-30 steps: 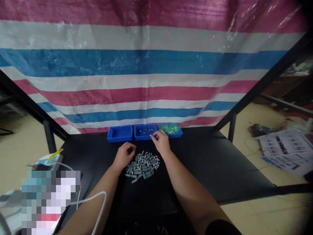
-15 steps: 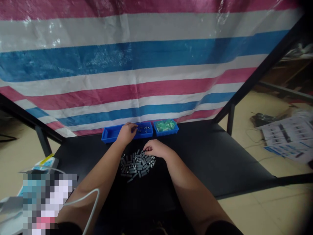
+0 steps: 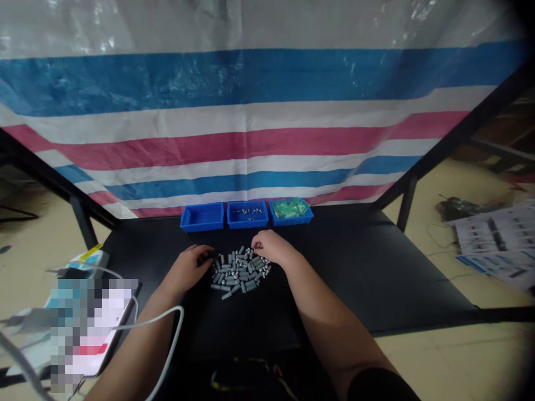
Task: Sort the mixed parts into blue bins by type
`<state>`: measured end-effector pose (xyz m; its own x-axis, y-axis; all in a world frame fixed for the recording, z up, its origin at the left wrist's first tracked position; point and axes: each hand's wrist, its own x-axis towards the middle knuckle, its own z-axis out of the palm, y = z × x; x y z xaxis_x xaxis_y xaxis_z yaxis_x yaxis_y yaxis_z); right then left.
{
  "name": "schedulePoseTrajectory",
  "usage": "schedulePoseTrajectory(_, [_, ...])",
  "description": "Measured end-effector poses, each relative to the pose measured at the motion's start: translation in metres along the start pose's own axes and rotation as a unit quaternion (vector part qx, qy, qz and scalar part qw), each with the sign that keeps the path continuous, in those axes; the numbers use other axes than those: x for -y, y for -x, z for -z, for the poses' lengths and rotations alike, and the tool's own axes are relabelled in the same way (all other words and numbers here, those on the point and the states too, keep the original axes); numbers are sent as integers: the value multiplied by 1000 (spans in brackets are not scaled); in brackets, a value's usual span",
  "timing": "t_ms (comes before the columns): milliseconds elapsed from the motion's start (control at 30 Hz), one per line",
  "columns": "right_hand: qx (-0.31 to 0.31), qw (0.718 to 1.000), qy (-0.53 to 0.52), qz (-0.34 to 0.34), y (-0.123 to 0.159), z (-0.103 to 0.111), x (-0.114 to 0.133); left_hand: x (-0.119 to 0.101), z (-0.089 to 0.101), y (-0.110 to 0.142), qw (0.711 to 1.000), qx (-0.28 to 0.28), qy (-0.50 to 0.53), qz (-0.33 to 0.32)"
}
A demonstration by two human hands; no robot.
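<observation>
Against the frame half a second earlier, the left hand [image 3: 186, 270] is no longer over the blue trays. It is now down at the left edge of the pile of grey cylindrical parts [image 3: 240, 273], at or just beside the nearest pieces. The right hand [image 3: 272, 248] remains at the far edge of the same pile, its fingers reaching over the top pieces.

Grip, left: fingers curled and partly closed, with a small dark item showing at the tips; too small to say whether it is held. Grip, right: thumb and fingers drawn close together above the pile; cannot confirm that they have hold of anything.

The pile lies loose on the black tabletop [image 3: 346, 273], between the hands and nearer the person than the three blue plastic trays [image 3: 202, 218], which stand in a row near the far edge, apart from both hands. The middle tray carries small metal screws [image 3: 246, 211]; the right tray carries green bagged items [image 3: 290, 208].

Labels: the yellow tag on the white object [image 3: 91, 255] at the table's left corner cannot be read. The printed sheets [image 3: 497, 234] on the floor at right show rows of print too small to read. A pixelated patch [image 3: 94, 328] hides an object at lower left. A white cable [image 3: 167, 328] lies across the left forearm
</observation>
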<state>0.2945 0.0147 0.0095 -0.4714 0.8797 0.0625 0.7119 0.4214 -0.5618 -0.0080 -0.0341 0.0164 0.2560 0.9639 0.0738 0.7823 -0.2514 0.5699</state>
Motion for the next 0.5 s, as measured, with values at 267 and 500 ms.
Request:
schedulePoseTrajectory(267, [-208,972,-111,15,-39,20,0,-1,6,-6,992,80,23,-95])
schedulePoseTrajectory(500, [-246,969,-28,-24,-42,20,6,-5,9,-27,982,127,-16,-142])
